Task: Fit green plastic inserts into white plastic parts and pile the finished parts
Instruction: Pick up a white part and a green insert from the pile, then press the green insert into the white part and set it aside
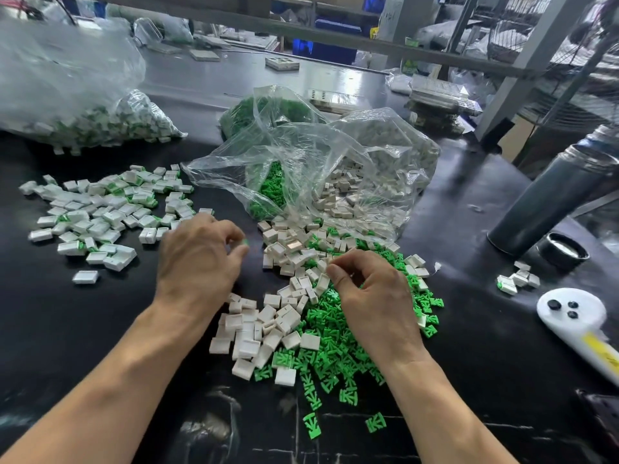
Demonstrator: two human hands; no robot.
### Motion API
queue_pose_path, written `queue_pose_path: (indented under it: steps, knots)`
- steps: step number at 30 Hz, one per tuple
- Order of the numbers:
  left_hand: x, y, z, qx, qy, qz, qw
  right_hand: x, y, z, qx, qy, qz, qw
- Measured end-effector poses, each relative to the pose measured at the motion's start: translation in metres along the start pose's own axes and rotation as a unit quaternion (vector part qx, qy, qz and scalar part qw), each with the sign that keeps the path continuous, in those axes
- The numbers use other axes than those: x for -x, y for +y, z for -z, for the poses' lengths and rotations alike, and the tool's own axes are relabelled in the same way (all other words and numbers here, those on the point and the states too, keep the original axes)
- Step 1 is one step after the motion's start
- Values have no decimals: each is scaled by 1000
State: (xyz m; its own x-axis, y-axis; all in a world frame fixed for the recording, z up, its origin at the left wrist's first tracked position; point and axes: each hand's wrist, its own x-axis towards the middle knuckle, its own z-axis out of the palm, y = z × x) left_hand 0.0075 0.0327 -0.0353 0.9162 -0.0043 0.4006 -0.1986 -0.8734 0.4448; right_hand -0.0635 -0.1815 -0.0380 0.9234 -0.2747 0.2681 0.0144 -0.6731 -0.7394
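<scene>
left hand (197,252): centre frame, fingertips pinching a small green insert (245,242)
right hand (371,293): right of centre, fingers curled over loose white parts (268,316); grip unclear
finished pile (100,209): left

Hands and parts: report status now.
Left hand pinching something green. Right hand curled over loose white parts and green inserts; contents unclear. Finished pile at left. Nothing obstructing.
</scene>
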Motion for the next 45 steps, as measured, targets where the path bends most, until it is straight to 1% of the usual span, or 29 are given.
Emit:
queue_pose_path:
  steps: [4, 9, 12, 14, 16, 18, 21, 24, 26, 28, 31, 34, 36, 39, 41, 43, 45]
  knots:
    - [-10, -14, -2, -64, -2, 53, 997, 1, 0, 1, 16, -7, -3, 1000]
    - [-12, -19, -2, -79, 23, 79, 993, 1, -1, 1, 15, -8, -10, 1000]
    - [-12, -14, 1, -60, 20, 74, 995, 1, -1, 3, 12, -11, -15, 1000]
    - [-8, -7, 3, -30, 14, 44, 998, 1, -1, 4, 3, -19, -25, 999]
    - [-2, 2, 2, 26, -11, 5, 1000, 0, 1, 5, 0, -23, -32, 999]
    - [6, 13, 1, 95, -65, -11, 993, -1, 1, 7, 1, -32, -25, 999]
    - [15, 24, -1, 151, -142, -22, 978, 1, 0, 8, 49, -90, 8, 995]
    - [18, 28, -3, 151, -191, -38, 969, 3, -2, 3, 129, -146, 21, 981]
    - [19, 29, -4, 137, -212, -42, 967, 3, -5, 1, 155, -149, 10, 977]
    - [19, 30, -6, 136, -222, -44, 964, 2, -5, 0, 156, -145, 1, 977]
    - [20, 30, -6, 159, -227, -60, 959, 2, -6, 2, 130, -134, 8, 982]
    - [23, 35, -4, 206, -230, -92, 947, 2, -6, 3, 35, -113, 9, 993]
    - [25, 39, -5, 231, -206, -108, 945, 2, -7, 5, -23, -104, -4, 994]
    - [27, 42, -5, 258, -163, -113, 946, 1, -6, 8, -60, -92, -20, 994]
    - [26, 40, -5, 256, -148, -105, 949, -2, -1, 11, -34, -64, -17, 997]
    - [26, 38, -5, 245, -132, -90, 956, -7, 6, 15, 44, -27, -21, 998]
    - [26, 36, -6, 257, -124, -67, 956, -11, 10, 21, 126, -21, -40, 991]
